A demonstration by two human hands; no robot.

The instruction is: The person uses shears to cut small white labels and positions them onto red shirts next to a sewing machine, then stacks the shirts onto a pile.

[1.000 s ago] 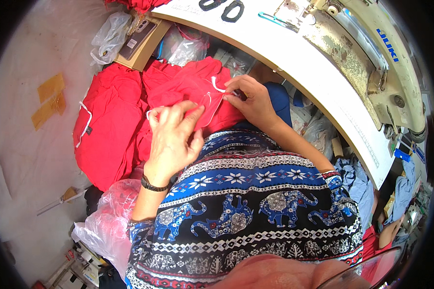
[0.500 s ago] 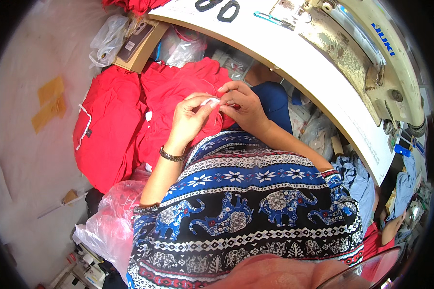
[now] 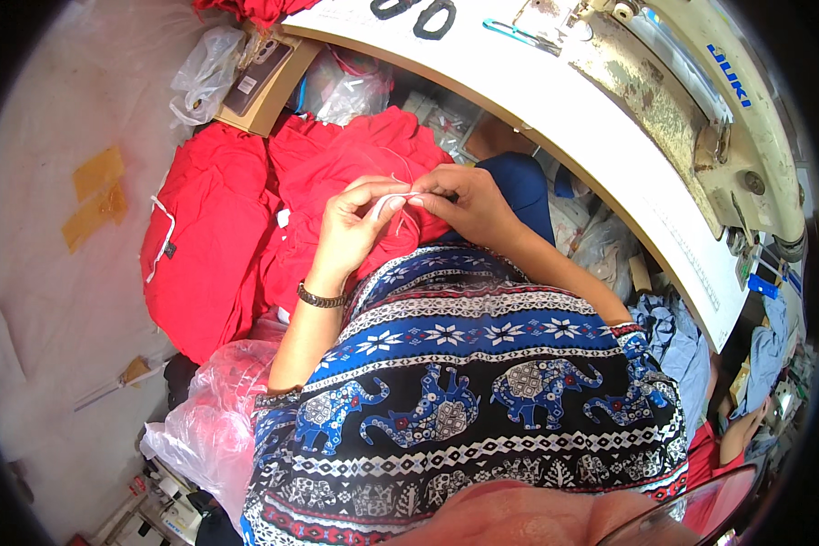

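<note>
Both hands meet over the red cloth (image 3: 337,159) in my lap. My left hand (image 3: 353,223) is closed, thumb against fingers, on a thin white cord (image 3: 388,202). At the other end of that short stretch, my right hand (image 3: 462,202) pinches the same cord between thumb and forefinger. Its strands loop above and below the fingertips; how they are joined is too small to tell. To the left lies a bunched red garment (image 3: 211,246) with a white drawstring (image 3: 166,238) showing along its side.
A white sewing table (image 3: 555,118) curves from upper middle to right, carrying a worn sewing machine (image 3: 646,86) and blue thread snips (image 3: 519,35). A cardboard box (image 3: 264,105) and clear plastic bags (image 3: 207,77) stand beyond the cloth. Another person's arm (image 3: 742,437) shows at lower right.
My right fingers have come down and closed in a pinch on the cord. The fingertips of both hands now face each other, with the white strand pulled between them.
</note>
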